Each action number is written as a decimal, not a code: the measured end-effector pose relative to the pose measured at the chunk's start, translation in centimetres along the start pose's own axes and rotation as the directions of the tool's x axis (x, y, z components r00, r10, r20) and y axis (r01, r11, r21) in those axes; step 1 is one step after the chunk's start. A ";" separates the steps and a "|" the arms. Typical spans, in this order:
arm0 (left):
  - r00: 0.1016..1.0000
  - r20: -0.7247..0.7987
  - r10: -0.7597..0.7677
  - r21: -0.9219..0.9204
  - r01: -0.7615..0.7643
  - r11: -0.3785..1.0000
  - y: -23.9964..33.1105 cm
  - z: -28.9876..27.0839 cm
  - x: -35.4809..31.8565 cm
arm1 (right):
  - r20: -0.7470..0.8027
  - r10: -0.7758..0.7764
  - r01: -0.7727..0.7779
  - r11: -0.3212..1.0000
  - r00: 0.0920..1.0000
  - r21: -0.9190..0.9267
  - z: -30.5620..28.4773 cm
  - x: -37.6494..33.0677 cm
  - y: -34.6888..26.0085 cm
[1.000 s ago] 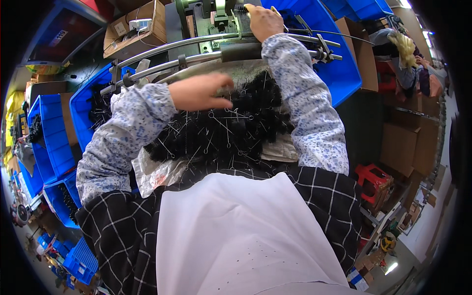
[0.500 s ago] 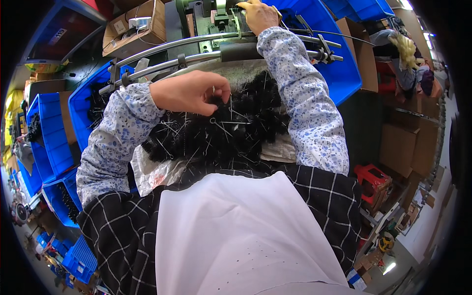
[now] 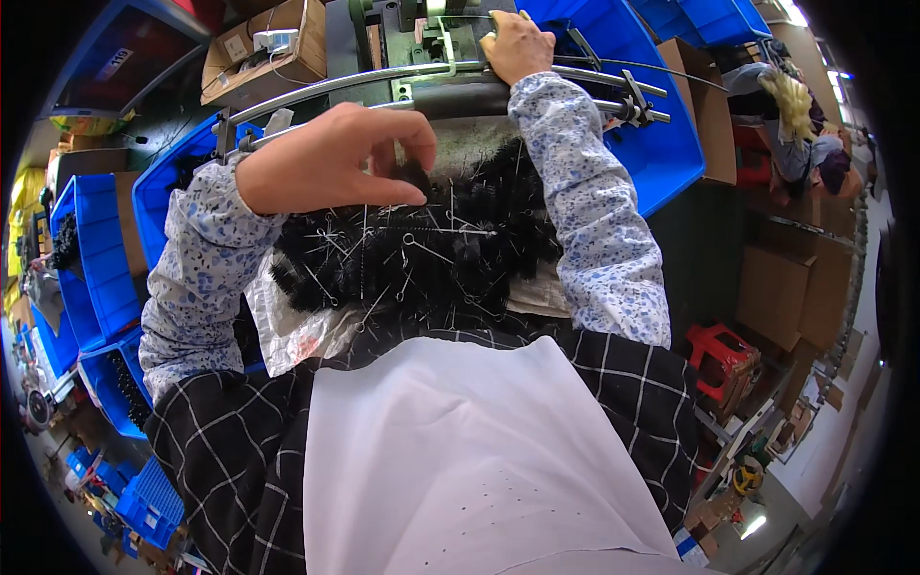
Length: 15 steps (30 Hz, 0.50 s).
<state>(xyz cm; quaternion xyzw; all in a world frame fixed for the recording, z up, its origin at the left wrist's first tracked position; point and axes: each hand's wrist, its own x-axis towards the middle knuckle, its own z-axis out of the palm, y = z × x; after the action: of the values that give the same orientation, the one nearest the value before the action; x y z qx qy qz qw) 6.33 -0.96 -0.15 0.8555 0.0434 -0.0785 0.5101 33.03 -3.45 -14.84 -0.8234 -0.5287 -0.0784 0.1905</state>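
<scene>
My left hand (image 3: 331,163) is lifted over the pile of black wire brushes (image 3: 422,254) on my lap, and its fingers (image 3: 407,134) are pinched closed on one small black brush (image 3: 414,175) just above the pile. My right hand (image 3: 517,43) rests on the grey machine (image 3: 422,29) behind the metal rails (image 3: 383,81); I cannot tell whether its fingers grip something.

Black bristle brushes (image 3: 422,254) with silver wire stems; white sleeves (image 3: 599,230) speckled blue; black apron (image 3: 240,460) checked white; blue bins (image 3: 661,144); red stool (image 3: 724,355).
</scene>
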 end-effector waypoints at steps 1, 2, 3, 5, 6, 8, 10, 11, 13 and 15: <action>0.999 -0.031 0.015 0.010 -0.015 1.000 0.2 -0.2 -0.1 | -0.145 -0.069 0.058 0.995 0.987 -0.079 1.4 -0.1 -0.1; 0.998 -0.061 0.031 0.020 -0.030 0.999 0.4 -0.4 -0.3 | -0.113 -0.049 0.043 0.997 0.992 -0.056 1.7 0.2 -0.6; 0.995 -0.089 0.047 0.032 -0.044 0.999 0.5 -0.6 -0.4 | -0.081 -0.028 0.026 0.999 0.996 -0.033 2.0 0.4 -1.2; 0.995 -0.089 0.052 0.045 -0.049 0.998 0.7 -1.1 -0.6 | -0.146 -0.070 0.062 0.996 0.987 -0.058 2.4 0.3 -2.5; 0.994 -0.091 0.058 0.050 -0.053 0.997 0.9 -1.4 -0.6 | -0.126 -0.052 0.049 0.998 0.991 -0.028 1.9 0.4 -3.5; 0.997 -0.082 0.014 0.033 -0.011 0.999 1.4 -1.6 -0.3 | -0.080 -0.087 0.077 0.990 0.993 -0.119 1.0 0.4 -4.1; 0.996 -0.085 -0.003 0.041 0.007 0.999 1.6 -1.7 -0.4 | 0.038 -0.050 0.055 0.988 0.998 -0.141 -0.5 0.4 -4.6; 0.996 -0.088 -0.001 0.036 0.004 0.999 1.6 -1.8 -0.4 | 0.097 -0.029 0.044 0.987 0.995 -0.155 -0.9 0.4 -4.5; 0.996 -0.094 0.005 0.026 -0.002 1.000 1.3 -1.9 -0.7 | 0.073 -0.027 0.038 0.989 0.997 -0.146 -1.1 0.5 -3.2; 0.990 -0.136 0.045 0.023 -0.042 0.999 0.6 -2.1 -1.1 | -0.022 -0.066 0.063 0.989 0.998 -0.132 -0.4 0.4 -0.7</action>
<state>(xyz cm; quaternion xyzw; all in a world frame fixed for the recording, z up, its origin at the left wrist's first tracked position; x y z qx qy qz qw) 5.51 0.57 1.57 0.8645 0.0588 -0.0089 0.4990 32.65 -3.00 -14.21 -0.8155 -0.5461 -0.1300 0.1404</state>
